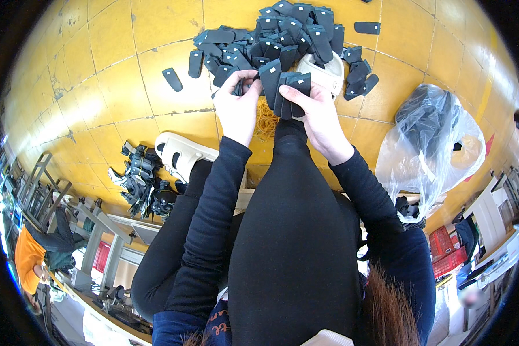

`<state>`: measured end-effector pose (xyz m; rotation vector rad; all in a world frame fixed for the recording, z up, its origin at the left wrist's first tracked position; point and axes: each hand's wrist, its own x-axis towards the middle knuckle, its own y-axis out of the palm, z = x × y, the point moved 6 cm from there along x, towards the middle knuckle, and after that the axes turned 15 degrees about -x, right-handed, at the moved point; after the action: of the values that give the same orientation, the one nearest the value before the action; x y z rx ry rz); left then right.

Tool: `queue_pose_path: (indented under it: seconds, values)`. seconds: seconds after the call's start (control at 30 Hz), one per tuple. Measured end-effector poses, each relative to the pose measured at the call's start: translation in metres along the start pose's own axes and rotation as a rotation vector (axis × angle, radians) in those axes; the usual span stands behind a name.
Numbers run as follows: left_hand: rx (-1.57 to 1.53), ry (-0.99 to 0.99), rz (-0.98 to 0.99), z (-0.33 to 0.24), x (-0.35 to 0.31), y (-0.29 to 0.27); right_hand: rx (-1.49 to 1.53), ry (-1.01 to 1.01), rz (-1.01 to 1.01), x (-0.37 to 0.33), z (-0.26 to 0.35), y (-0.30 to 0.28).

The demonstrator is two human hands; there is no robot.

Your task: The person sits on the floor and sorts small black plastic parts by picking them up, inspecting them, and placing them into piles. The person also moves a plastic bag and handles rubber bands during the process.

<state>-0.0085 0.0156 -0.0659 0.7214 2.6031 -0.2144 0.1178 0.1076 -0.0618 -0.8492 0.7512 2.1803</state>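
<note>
My right hand (320, 118) grips a fanned stack of black, round-ended flat pieces (287, 102), its thumb pressed across their front. Small pale labels show on some of them. Close to the stack's left edge, my left hand (239, 109) has thumb and fingertips drawn together; dark material shows at the fingers, but what they pinch is unclear. Just beyond both hands lies a big loose heap of similar black pieces (282, 40) on the floor. Below the hands, a tangle of yellow-orange rubber bands (265, 122) is partly hidden by my leg.
Beige clogs (181, 154) are on my feet, one against the heap. Single pieces (172, 79) lie apart on the yellow tiled floor (109, 86). Black bundles (144, 176) sit at left, a clear plastic bag (424, 153) at right. A person in orange (30, 259) is far left.
</note>
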Motion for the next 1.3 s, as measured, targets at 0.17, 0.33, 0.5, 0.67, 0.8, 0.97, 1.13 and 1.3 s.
queue_pose_path:
  seconds: [0.17,0.33,0.5,0.67,0.8,0.97,1.13,1.3]
  values:
    - [-0.079,-0.093,0.004,0.008,-0.001,0.002,0.213,0.057,0.011,-0.003,0.003,-0.003]
    - [-0.123,-0.166,-0.045,0.012,-0.002,0.001,0.41,0.181,0.114,-0.006,-0.003,-0.01]
    - [-0.455,-0.394,0.006,0.019,-0.004,0.002,0.488,0.092,0.012,-0.004,0.004,-0.029]
    - [-0.428,-0.369,0.064,0.01,-0.012,0.013,0.291,-0.007,-0.024,0.003,0.008,-0.026]
    - [-0.441,-0.38,0.11,0.005,-0.016,0.02,0.247,-0.026,0.013,0.005,0.007,-0.018]
    - [-0.446,-0.361,0.136,0.0,-0.016,0.022,0.303,0.032,0.021,0.004,0.004,-0.015]
    - [-0.448,-0.383,0.129,-0.001,-0.018,0.023,0.318,0.077,0.086,0.002,0.001,-0.012]
    - [-0.533,-0.421,0.15,-0.002,-0.018,0.022,0.313,0.101,0.101,0.002,-0.001,-0.01]
